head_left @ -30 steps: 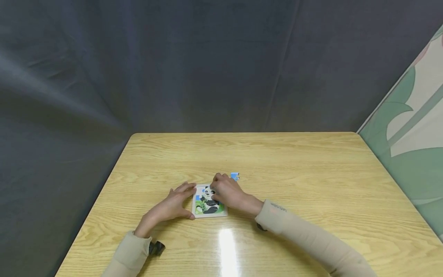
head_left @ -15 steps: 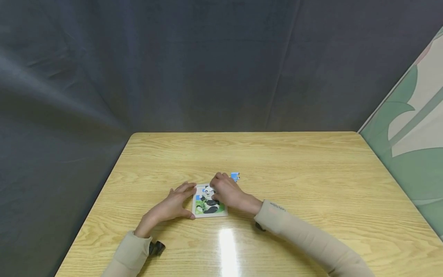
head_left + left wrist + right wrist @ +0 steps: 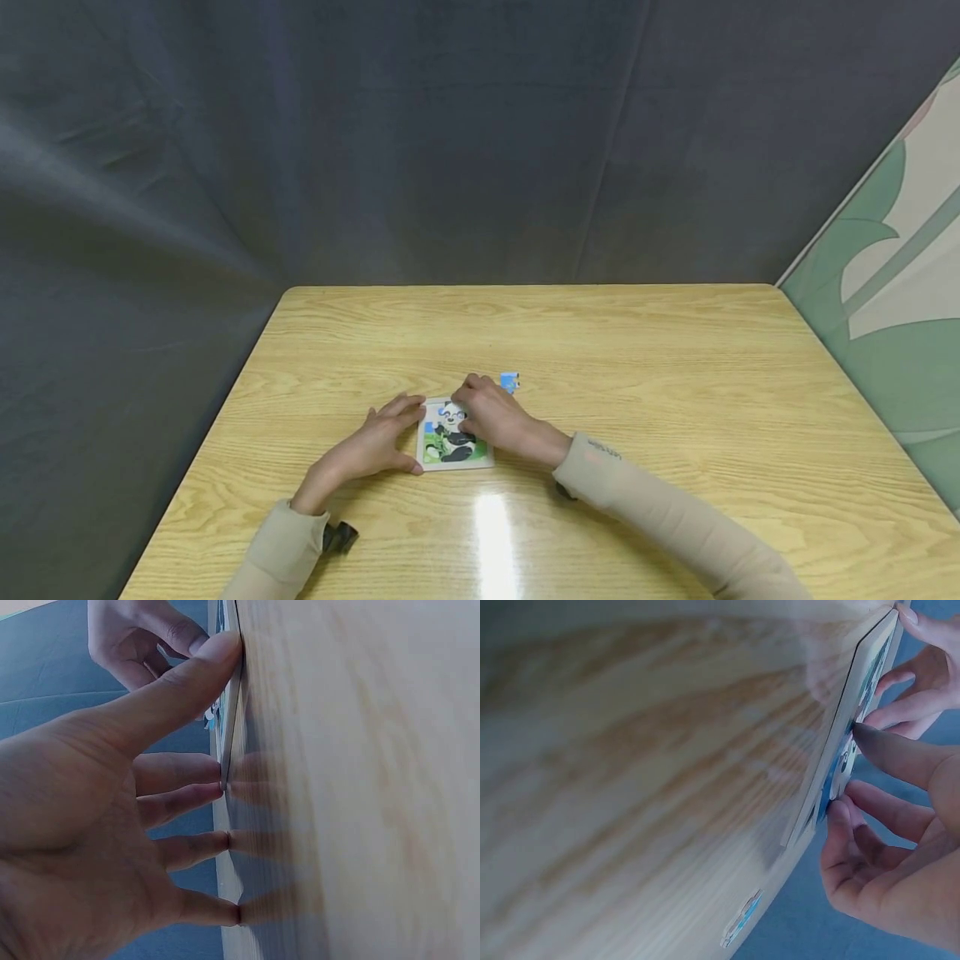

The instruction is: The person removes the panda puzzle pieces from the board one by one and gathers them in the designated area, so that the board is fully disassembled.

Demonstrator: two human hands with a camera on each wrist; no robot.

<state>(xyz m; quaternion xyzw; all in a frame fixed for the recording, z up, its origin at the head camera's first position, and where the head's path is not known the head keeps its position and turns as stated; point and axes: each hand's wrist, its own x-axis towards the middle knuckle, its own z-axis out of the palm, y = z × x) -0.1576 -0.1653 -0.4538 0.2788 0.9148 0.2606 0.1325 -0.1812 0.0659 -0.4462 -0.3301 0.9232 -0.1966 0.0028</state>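
Observation:
A square panda jigsaw puzzle (image 3: 453, 451) in a pale frame lies flat on the table. My left hand (image 3: 377, 444) holds the frame's left side, its thumb at the near corner and fingertips at the far one. The last fingers rest on the tabletop in the left wrist view. Over the puzzle's upper right part, my right hand (image 3: 495, 414) has thumb and fingers bent down onto a blue puzzle piece (image 3: 826, 796); the hand hides most of that area in the head view. A loose blue puzzle piece (image 3: 509, 382) lies just beyond the right hand.
The wood-grain table (image 3: 637, 358) extends around the puzzle on all sides. A dark curtain (image 3: 465, 150) hangs behind and to the left. At the right is a green and white patterned panel (image 3: 900, 333).
The right fingers shift very slightly leftward at the puzzle's upper right. The left hand, the frame and the loose piece stay in place.

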